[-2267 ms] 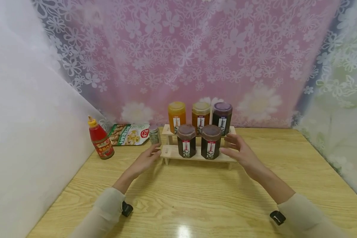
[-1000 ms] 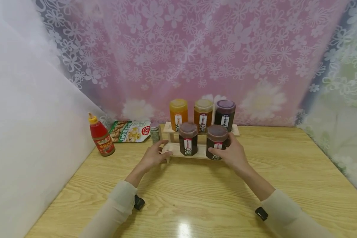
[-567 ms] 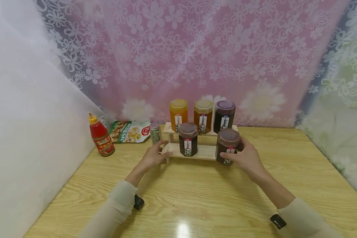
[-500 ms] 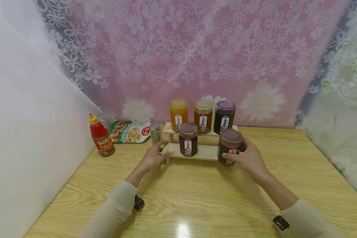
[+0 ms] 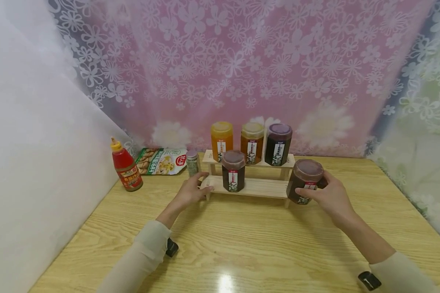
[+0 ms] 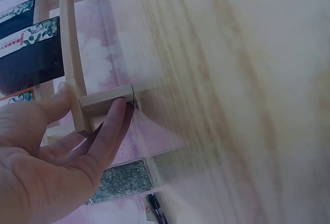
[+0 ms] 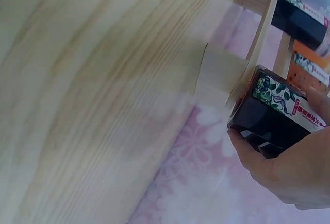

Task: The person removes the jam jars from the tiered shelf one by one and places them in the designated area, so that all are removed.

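Note:
A two-tier wooden rack (image 5: pixel 264 186) stands on the table. My left hand (image 5: pixel 190 192) grips the left end of its lower step, thumb at the front edge and fingers around the end by the leg, as the left wrist view (image 6: pixel 67 152) shows. My right hand (image 5: pixel 330 197) holds a dark jam jar (image 5: pixel 300 185) at the lower step's right end, slightly tilted, its thumb across the label. Another dark jar (image 5: pixel 233 175) sits left of the middle on that step. On the upper step stand a yellow jar (image 5: pixel 221 140), an amber jar (image 5: pixel 251 142) and a purple-lidded jar (image 5: pixel 278 144).
Left of the rack is a small spice jar (image 5: pixel 192 162) with green contents. Behind it lies a green-and-white food packet (image 5: pixel 165 160). A red sauce bottle (image 5: pixel 126 167) with a yellow cap stands farther left. A floral curtain (image 5: pixel 234 73) hangs behind the table (image 5: pixel 212 244).
My right hand reached the right dark jar, took hold of it and moved it rightward along the lower step to its end. My left hand came onto the rack's left end and stayed.

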Tool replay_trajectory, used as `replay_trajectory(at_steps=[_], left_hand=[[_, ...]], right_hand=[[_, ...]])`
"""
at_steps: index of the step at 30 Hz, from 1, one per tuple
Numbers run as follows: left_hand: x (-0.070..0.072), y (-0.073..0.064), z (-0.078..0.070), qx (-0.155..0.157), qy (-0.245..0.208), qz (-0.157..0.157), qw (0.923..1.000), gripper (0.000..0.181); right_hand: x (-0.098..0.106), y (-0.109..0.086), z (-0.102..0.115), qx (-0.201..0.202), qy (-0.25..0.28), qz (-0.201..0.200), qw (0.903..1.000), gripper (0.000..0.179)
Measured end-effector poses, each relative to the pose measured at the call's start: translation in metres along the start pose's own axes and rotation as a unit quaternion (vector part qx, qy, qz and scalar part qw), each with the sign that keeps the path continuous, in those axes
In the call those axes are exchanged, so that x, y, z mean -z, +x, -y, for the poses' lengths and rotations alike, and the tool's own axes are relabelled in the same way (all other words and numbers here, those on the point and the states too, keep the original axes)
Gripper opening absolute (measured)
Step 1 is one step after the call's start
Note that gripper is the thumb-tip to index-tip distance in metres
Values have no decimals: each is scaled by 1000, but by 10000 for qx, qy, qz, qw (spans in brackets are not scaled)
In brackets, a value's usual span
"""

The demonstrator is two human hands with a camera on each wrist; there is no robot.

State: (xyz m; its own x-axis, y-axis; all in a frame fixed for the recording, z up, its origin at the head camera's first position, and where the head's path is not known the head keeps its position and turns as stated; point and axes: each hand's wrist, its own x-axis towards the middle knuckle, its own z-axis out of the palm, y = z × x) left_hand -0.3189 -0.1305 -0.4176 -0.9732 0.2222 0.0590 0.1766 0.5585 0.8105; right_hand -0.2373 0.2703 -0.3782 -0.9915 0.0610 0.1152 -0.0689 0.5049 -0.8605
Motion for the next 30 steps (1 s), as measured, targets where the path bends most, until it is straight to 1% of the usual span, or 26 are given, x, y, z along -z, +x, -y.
replay_trajectory(at_steps=[4,11,20,26,30], left_hand=[[0,1,0,46,-166,14,9999,58],[0,2,0,91,-120,3,9999,58],[-1,5,0,95,47,44,9999,58],[0,5,0,106,158,14,9998,58],[0,5,0,118,177,23,9998,57]], right_hand=[[10,2,-5,-57,-9,-45,10000,90],[25,3,-20,-78,-165,-213,9996,90],[43,0,-48,-433,-340,-225,9982,98],[56,4,-64,-626,-649,-345,9953,103],[66,5,-73,-759,-682,-307,9943,104]])
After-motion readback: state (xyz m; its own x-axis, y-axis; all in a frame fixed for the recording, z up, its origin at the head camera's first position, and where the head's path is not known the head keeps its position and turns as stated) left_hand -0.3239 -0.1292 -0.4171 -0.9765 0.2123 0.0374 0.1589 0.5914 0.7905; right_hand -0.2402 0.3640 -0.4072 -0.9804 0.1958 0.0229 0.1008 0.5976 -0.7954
